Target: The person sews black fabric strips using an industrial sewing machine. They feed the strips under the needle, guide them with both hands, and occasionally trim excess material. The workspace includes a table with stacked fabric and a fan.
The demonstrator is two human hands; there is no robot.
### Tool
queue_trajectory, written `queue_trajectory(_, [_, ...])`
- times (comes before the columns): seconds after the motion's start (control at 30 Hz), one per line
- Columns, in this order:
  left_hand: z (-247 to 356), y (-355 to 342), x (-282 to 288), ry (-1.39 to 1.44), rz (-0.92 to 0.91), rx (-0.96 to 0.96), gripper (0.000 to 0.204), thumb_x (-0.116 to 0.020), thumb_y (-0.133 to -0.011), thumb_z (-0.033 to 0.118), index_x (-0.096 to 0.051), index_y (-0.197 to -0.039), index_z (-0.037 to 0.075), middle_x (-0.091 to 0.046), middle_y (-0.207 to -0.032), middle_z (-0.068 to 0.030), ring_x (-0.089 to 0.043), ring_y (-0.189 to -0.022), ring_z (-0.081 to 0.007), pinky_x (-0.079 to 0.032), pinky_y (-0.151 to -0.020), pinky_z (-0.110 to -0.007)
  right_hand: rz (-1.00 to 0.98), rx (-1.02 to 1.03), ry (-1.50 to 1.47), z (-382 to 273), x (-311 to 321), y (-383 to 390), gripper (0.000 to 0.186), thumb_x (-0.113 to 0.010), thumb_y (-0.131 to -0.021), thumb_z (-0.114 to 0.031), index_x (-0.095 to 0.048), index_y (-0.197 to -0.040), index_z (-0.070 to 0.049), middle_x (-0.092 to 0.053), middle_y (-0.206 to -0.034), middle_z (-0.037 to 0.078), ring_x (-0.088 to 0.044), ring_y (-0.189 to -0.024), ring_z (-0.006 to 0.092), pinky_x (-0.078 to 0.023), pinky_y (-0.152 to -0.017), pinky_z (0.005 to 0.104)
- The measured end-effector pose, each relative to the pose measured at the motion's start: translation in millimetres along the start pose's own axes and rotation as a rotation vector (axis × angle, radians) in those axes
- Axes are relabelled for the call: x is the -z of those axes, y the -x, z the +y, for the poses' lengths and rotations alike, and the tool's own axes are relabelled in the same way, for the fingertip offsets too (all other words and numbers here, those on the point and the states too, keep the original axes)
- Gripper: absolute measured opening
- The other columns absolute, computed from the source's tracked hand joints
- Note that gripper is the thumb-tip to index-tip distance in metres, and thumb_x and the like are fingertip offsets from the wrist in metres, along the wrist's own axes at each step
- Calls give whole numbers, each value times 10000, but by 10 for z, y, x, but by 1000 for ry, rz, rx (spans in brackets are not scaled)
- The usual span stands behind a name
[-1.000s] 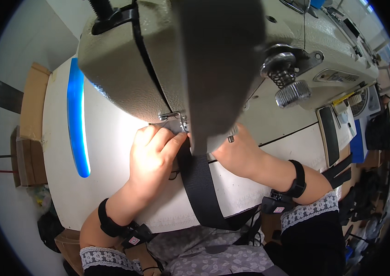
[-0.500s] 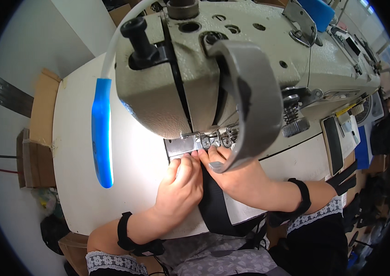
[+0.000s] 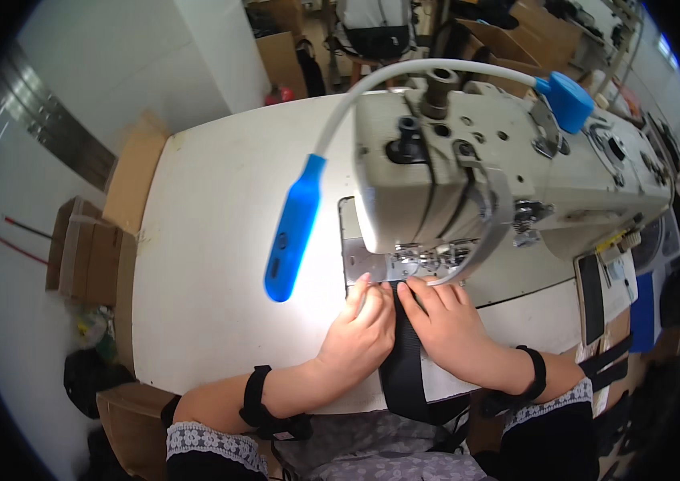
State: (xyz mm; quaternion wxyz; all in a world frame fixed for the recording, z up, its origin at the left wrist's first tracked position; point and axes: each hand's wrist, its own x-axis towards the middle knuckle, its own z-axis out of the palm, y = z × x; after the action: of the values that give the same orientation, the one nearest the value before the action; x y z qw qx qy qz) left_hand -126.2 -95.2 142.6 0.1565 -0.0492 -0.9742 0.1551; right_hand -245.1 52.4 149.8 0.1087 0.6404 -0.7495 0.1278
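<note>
A white sewing machine [image 3: 392, 200] stands on the worktable, with a metal presser foot [image 3: 406, 260] above its plate. A long black webbing strap [image 3: 400, 373] runs from that plate down over the table's front edge. My left hand [image 3: 356, 329] grips the strap's left side just in front of the foot, fingers bent and pressed together. My right hand [image 3: 444, 321] lies on the strap's right side, thumb and bent fingers holding it beside the foot. A blue lamp [image 3: 292, 232] on a white gooseneck hangs left of the needle area.
The white tabletop [image 3: 220, 232] spreads to the left. A phone-like dark slab [image 3: 590, 301] lies at the right. Cardboard boxes [image 3: 83, 252] stand beside the left wall [image 3: 11, 337]. A bag on a stool [image 3: 372, 32] and more boxes are behind the machine.
My view has drawn back, showing the whole machine top, lamp and background. Both hands remain on the strap; their fingertips now show just in front of the foot, less hidden by the metal lever.
</note>
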Motion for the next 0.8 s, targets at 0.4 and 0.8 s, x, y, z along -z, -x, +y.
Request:
queue_trajectory(0.4, [585, 513, -13, 474, 105, 366, 445, -510, -916, 177, -572, -1258, -103, -562, -1360, -241, -492, -1320, -357, -353, -1146, -457, -1, -24, -89, -66, -280, 29, 496, -623, -827, -104, -615, -1306, 22, -594, -1065, 149, -572, -1039, 325, -466, -891, 402])
queue_trajectory(0.8, [-403, 4378, -269, 444, -191, 1173, 254, -662, -814, 106, -666, -1060, 41, -654, -1036, -131, -624, -1000, -342, -516, -844, -425, 67, -118, 34, -49, -297, -29, 439, -581, -837, -35, -658, -1269, -18, -599, -1092, 131, -590, -1032, 289, -483, -887, 354])
